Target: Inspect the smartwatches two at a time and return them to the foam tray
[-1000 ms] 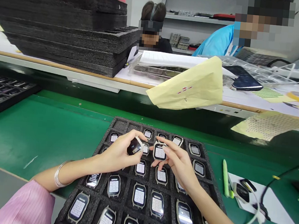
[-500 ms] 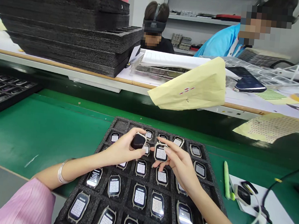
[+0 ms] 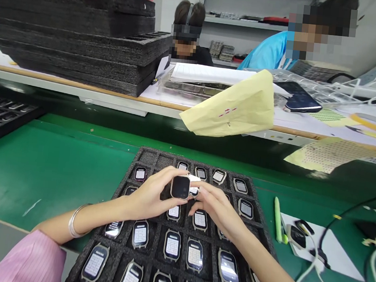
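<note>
Pink striped cloth of a sleeve (image 3: 30, 256) lies nearest, with thin silver bangles (image 3: 73, 222) round the left wrist; beyond them the left hand (image 3: 149, 192) pinches a square dark-screened watch with a pale rim (image 3: 180, 187) between thumb and fingers, its face towards the camera; the right hand (image 3: 216, 206), fingers bent, grips a lit-screened watch (image 3: 194, 188), partly hidden by those fingers; both are above the rear half of the tray below; half a second ago a gap showed between them, whereas now they are side by side, the lit one more tilted, which suggests both are being handled together; whether they touch I cannot tell.

Black foam tray with square compartments (image 3: 148, 156) beneath the hands holds rows of watches, mostly lit white; to its right on the green bench top (image 3: 56, 159) lie a pale green pen (image 3: 277, 219) and a white sheet (image 3: 345, 263) bearing a dark rounded device (image 3: 297, 236); a second black tray (image 3: 6, 129) at far left holds more devices in rows; on the raised shelf stand stacked black foam trays (image 3: 67, 45) and a clear plastic tray (image 3: 179, 89) under white papers (image 3: 211, 73); two people are beyond.
</note>
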Action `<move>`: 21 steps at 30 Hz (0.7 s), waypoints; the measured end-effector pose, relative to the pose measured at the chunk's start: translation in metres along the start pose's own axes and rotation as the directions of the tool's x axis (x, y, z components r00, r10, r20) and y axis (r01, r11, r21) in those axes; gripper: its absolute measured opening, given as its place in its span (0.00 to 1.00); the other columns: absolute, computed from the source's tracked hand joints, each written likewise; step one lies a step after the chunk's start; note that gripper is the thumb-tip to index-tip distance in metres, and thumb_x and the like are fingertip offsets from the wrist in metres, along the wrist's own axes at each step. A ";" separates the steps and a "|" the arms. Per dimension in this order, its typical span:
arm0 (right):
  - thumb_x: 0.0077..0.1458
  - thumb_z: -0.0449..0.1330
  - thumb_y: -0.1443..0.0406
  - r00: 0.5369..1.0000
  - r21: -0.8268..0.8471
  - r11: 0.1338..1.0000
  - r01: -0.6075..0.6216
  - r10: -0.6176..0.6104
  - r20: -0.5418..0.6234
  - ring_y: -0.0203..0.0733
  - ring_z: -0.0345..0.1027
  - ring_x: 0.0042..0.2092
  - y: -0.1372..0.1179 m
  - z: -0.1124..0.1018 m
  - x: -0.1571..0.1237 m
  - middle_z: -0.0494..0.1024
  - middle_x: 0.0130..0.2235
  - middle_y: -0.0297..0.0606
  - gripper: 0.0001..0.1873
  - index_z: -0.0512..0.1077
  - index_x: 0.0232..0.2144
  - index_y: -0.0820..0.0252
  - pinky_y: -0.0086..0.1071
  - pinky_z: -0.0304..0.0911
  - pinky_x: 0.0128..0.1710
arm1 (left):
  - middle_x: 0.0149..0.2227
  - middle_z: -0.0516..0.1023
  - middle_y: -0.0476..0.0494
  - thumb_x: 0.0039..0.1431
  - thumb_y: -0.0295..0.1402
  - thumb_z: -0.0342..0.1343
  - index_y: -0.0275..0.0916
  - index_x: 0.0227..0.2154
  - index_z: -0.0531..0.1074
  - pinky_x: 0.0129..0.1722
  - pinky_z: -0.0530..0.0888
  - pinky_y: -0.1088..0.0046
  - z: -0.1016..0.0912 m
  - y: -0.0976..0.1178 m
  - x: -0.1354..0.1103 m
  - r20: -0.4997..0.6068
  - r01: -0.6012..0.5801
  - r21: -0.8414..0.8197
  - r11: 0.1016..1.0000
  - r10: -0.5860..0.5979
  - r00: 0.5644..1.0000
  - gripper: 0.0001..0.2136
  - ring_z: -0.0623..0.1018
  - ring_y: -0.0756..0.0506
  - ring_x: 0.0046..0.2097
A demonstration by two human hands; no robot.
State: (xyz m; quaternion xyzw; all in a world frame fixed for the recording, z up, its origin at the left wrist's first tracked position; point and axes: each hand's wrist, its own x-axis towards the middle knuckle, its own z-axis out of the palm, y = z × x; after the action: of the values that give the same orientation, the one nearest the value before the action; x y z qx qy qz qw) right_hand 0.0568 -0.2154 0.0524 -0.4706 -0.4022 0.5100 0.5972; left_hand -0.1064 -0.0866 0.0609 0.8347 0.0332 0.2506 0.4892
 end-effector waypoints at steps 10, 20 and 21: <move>0.52 0.65 0.51 0.979 0.222 0.971 -0.086 0.041 0.198 0.46 0.70 0.36 0.001 0.007 -0.011 0.74 0.35 0.43 0.22 0.76 0.38 0.64 0.37 0.66 0.38 | 0.50 0.65 0.40 0.46 0.40 0.64 0.46 0.51 0.66 0.58 0.61 0.53 0.019 0.007 0.008 -0.019 -0.193 0.144 0.971 0.198 0.980 0.27 0.62 0.38 0.57; 0.48 0.68 0.52 0.977 0.293 0.955 -0.054 -0.010 0.211 0.47 0.70 0.42 0.002 0.005 -0.012 0.75 0.39 0.45 0.22 0.76 0.40 0.62 0.40 0.62 0.46 | 0.52 0.64 0.40 0.44 0.43 0.65 0.47 0.50 0.67 0.59 0.58 0.50 0.023 0.011 0.013 -0.018 -0.201 0.160 0.966 0.207 0.978 0.27 0.59 0.36 0.60; 0.49 0.67 0.51 0.975 0.287 0.956 -0.058 -0.007 0.220 0.47 0.70 0.42 0.002 0.005 -0.012 0.75 0.39 0.46 0.24 0.76 0.42 0.62 0.41 0.61 0.47 | 0.52 0.64 0.40 0.45 0.43 0.65 0.47 0.50 0.67 0.59 0.58 0.50 0.024 0.011 0.013 -0.013 -0.205 0.157 0.966 0.210 0.978 0.27 0.59 0.37 0.60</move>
State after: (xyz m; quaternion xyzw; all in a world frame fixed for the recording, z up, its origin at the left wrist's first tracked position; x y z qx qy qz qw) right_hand 0.0492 -0.2266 0.0519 -0.3235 -0.3799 0.6200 0.6055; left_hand -0.0863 -0.1071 0.0655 0.8654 -0.0278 0.3092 0.3933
